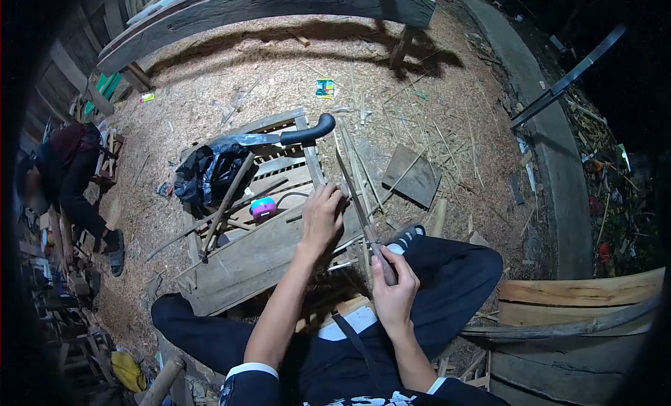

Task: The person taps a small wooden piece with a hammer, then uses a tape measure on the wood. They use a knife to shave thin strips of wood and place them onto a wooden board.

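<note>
My right hand (395,288) is wrapped round the wooden handle of a long, narrow-bladed knife (362,214), its blade slanting up and away to the left. Left of the blade, my left hand (321,214) has its fingers curled closed near a thin pale strip; what they hold is mostly hidden. Under and beyond that hand is a low slatted wooden bench (244,262). A machete with a curved black handle (307,132) lies across its far end, beside a black plastic bag (210,172). A small pink, purple and blue round object (263,209) sits on the bench.
Long thin strips (353,154) and a square board (412,175) lie on the shavings-covered ground. A heavy timber beam (279,14) spans the far side. Planks (580,322) stand at the right. Another person (73,165) bends over at the left.
</note>
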The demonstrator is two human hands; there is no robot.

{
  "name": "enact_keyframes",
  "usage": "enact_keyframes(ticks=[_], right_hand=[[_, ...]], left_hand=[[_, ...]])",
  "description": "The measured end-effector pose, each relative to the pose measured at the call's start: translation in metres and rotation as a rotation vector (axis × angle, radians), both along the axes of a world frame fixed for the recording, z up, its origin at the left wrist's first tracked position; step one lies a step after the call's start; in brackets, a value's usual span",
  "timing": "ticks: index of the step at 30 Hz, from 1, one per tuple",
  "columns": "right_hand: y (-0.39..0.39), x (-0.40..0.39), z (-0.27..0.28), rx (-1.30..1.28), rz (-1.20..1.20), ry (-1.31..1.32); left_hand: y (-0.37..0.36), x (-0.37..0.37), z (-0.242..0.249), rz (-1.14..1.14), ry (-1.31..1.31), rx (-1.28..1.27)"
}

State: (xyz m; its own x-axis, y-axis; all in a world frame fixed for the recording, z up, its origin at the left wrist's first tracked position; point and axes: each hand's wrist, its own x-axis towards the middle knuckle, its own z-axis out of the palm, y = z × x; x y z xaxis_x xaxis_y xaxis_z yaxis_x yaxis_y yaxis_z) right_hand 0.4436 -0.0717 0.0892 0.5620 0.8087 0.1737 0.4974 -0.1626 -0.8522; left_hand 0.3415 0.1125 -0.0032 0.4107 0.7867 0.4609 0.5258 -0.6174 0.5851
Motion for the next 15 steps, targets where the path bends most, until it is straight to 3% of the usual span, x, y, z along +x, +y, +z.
enact_keyframes(ticks=[12, 15], right_hand=[[0.008, 0.0, 0.002, -0.008, 0.02, 0.076], [-0.02, -0.003, 0.012, -0.019, 0.03, 0.001]], left_hand=[[0.006, -0.001, -0.008, -0.037, -0.055, -0.006], [0.007, -0.003, -0.003, -0.012, -0.024, -0.065]])
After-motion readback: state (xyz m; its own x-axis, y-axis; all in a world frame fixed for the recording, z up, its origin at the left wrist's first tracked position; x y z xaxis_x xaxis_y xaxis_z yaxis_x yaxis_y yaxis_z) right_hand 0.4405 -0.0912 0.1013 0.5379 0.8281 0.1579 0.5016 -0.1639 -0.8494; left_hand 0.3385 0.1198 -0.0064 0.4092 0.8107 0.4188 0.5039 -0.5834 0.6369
